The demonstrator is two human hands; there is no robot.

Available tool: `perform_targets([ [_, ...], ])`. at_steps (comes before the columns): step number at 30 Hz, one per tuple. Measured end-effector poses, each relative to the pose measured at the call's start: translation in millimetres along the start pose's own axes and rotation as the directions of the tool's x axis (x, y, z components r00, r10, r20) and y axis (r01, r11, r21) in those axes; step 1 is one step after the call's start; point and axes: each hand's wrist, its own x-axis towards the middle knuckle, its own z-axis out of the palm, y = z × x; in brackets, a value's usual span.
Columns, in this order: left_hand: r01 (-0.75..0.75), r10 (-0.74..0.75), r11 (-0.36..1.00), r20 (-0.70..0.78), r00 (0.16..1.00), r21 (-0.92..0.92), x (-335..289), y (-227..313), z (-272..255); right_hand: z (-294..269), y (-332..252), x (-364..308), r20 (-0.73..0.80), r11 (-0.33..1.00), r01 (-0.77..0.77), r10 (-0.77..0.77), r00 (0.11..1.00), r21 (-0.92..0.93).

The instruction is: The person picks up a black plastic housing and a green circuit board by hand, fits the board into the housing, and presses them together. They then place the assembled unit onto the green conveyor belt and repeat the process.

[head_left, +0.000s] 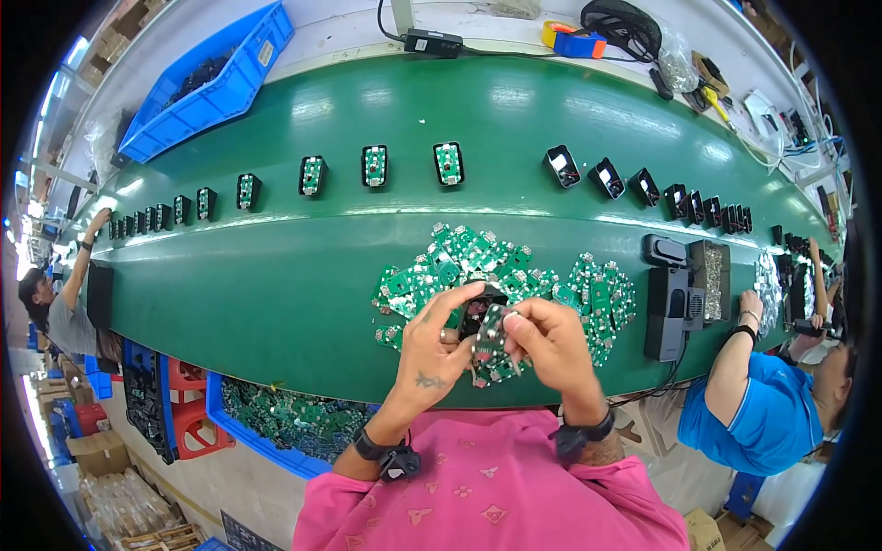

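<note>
My left hand (434, 356) is closed around a small black plastic housing (476, 312), which stands tilted with its open side up. Between the thumb and fingers of my right hand (553, 347) is a circuit board (491, 338), held tilted just in front of the housing and partly over it. Behind and beside both hands spreads a loose heap of green circuit boards (441, 266). A second cluster of boards (602, 298) lies just right of my right hand. My fingers hide part of the housing's inside.
Across the green table (276, 303) runs a row of black housings; those at left, like this housing with a board (375, 166), contain green boards. At right are housings without green boards (562, 166). A blue crate (211, 83), a grey device (666, 312) and a co-worker in blue (758, 409) are nearby.
</note>
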Motion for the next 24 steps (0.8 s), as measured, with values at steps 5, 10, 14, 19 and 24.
perform_targets([
  [5, -0.173, 0.173, 0.974, 0.011, 0.985, 0.145, -1, -6, -1, -3, -14, 7, 0.168, 0.991, -0.134, 0.136, 0.976, -0.025],
  [10, -0.301, 0.337, 0.914, -0.096, 0.937, 0.273, 4, -10, 8, 13, -17, -6, 0.024, 0.957, 0.009, -0.002, 1.0, -0.289],
  [14, -0.29, 0.342, 0.892, -0.097, 0.935, 0.348, 2, -2, 10, 15, -13, -6, -0.013, 0.895, 0.142, -0.162, 0.987, -0.423],
  [19, -0.242, 0.285, 0.928, -0.122, 0.951, 0.283, 2, 4, 11, 19, -9, 2, -0.076, 0.815, 0.254, -0.34, 0.937, -0.521],
  [24, -0.102, 0.1, 0.994, -0.033, 0.994, -0.037, -1, 6, 3, 18, 2, 4, -0.085, 0.758, 0.254, -0.376, 0.923, -0.601],
])
